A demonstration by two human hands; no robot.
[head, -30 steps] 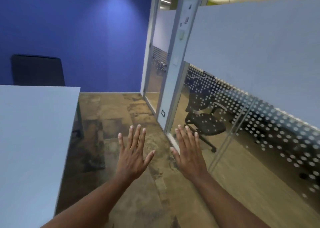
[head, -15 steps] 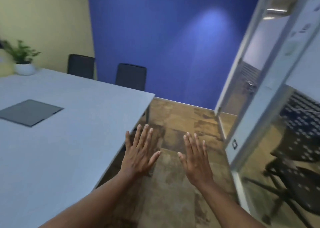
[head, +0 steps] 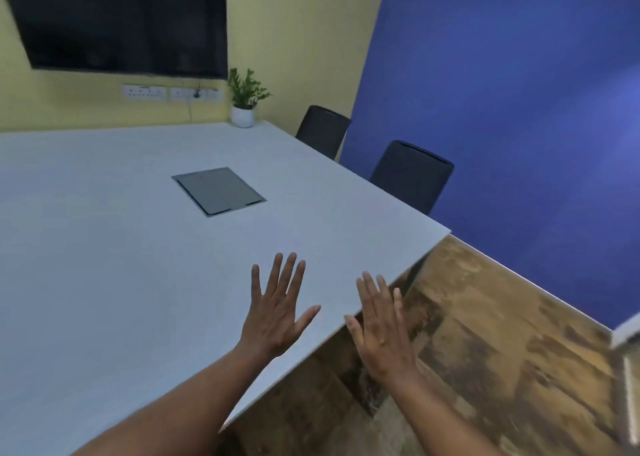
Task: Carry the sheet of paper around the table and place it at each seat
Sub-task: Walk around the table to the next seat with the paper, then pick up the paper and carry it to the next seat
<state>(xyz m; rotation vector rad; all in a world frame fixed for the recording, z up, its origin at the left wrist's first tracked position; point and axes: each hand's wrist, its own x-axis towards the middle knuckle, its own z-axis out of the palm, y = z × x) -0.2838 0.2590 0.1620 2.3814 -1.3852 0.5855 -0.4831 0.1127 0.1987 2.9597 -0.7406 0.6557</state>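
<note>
While both hands are raised palm-down with fingers straight and spread, neither holds anything: the left hand [head: 277,312] hovers over the near corner region of the table [head: 104,282], and the right hand [head: 382,327] sits just beside it at 3 o'clock, past the table edge and above the wood-pattern floor [head: 502,334]. No sheet of paper can be made out anywhere in view, so its place cannot be told. Count of items: one pale table; one grey rectangular hatch [head: 219,191] set flush in the tabletop, at 11 o'clock from the left hand and well apart from it; two dark chairs, the nearer chair [head: 412,175] and the farther chair [head: 322,130], both along the table's right edge at 1 o'clock, against the blue wall [head: 502,109]; one potted plant [head: 245,99] in a white pot on the far corner at 12 o'clock; one dark wall screen [head: 121,22] at 10 o'clock on the yellow wall; one row of wall sockets [head: 169,92] beneath it. No brand, label or writing is legible.
</note>
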